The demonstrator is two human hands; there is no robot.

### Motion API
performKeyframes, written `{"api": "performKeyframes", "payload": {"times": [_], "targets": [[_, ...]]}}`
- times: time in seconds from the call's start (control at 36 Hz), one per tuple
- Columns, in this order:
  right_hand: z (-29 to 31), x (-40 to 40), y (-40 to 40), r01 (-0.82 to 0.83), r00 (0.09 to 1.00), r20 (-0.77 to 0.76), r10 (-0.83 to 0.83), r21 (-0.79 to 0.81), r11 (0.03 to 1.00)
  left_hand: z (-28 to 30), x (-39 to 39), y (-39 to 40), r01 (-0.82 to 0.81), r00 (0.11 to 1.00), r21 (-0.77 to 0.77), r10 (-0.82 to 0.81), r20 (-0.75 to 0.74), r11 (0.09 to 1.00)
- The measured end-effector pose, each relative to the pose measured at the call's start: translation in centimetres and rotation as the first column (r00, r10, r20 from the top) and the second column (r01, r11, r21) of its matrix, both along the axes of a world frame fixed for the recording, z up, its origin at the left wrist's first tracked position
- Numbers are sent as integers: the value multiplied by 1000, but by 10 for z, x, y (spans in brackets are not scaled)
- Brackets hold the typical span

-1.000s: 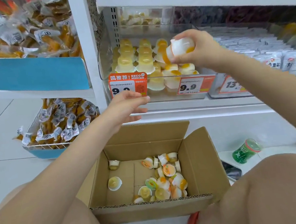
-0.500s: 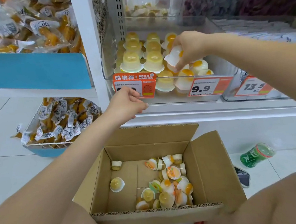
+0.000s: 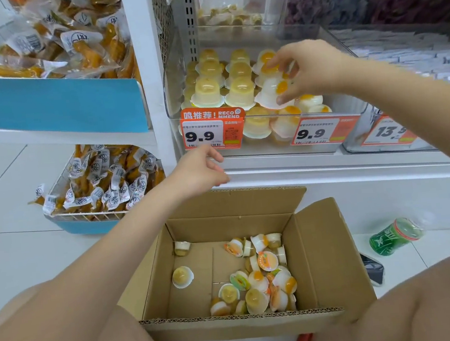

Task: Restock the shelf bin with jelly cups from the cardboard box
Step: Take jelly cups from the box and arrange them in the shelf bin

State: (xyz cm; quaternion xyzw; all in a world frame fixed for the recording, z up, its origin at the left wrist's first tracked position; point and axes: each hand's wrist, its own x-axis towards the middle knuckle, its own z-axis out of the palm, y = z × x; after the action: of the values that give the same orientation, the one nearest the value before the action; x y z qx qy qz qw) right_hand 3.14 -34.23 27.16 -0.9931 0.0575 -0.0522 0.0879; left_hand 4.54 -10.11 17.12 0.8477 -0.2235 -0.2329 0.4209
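The clear shelf bin (image 3: 268, 151) holds rows of yellow jelly cups (image 3: 208, 91) on its left and white-and-orange ones on its right. My right hand (image 3: 311, 68) reaches into the bin. Its thumb and fingertips pinch a white-and-orange jelly cup (image 3: 271, 91) that lies tilted on top of the right stack. My left hand (image 3: 199, 170) hovers just below the bin's front, fingers loosely curled and holding nothing. On the floor between my knees stands the open cardboard box (image 3: 241, 320). It has a pile of loose jelly cups (image 3: 259, 279) at its right side and one lone cup (image 3: 182, 276) at the left.
Orange 9.9 price tags (image 3: 213, 133) hang on the bin's front. A neighbouring bin (image 3: 388, 138) stands to the right. Wire baskets of snack packets (image 3: 101, 179) fill the left shelves. A green bottle (image 3: 395, 236) and a phone (image 3: 372, 269) lie on the floor right of the box.
My right hand has lowered the white-and-orange cup down onto the right stack in the bin. My left hand stayed below the bin's front. The view has tipped downward.
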Motion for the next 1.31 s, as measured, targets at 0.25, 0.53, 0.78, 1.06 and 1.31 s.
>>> {"api": "performKeyframes", "payload": {"times": [0.25, 0.53, 0.78, 1.06, 1.31], "targets": [[-85, -93, 44, -196, 966, -43, 254, 516, 834, -72, -21, 20, 115, 992, 223, -122, 22, 968], [-279, -99, 29, -97, 751, -618, 231, 243, 965, -200, -35, 17, 168, 982, 394, -120, -143, 904], [-388, -86, 33, 335, 806, -584, -94, 319, 887, -299, -17, -22, 95, 985, 414, -26, -170, 905], [-443, -75, 36, 500, 843, -466, -270, 494, 711, -353, -8, -68, -182, 945, 364, 265, -191, 914], [-460, -83, 39, 530, 839, -435, -326, 521, 669, -367, 3, -62, -179, 822, 375, 348, -451, 910]]}}
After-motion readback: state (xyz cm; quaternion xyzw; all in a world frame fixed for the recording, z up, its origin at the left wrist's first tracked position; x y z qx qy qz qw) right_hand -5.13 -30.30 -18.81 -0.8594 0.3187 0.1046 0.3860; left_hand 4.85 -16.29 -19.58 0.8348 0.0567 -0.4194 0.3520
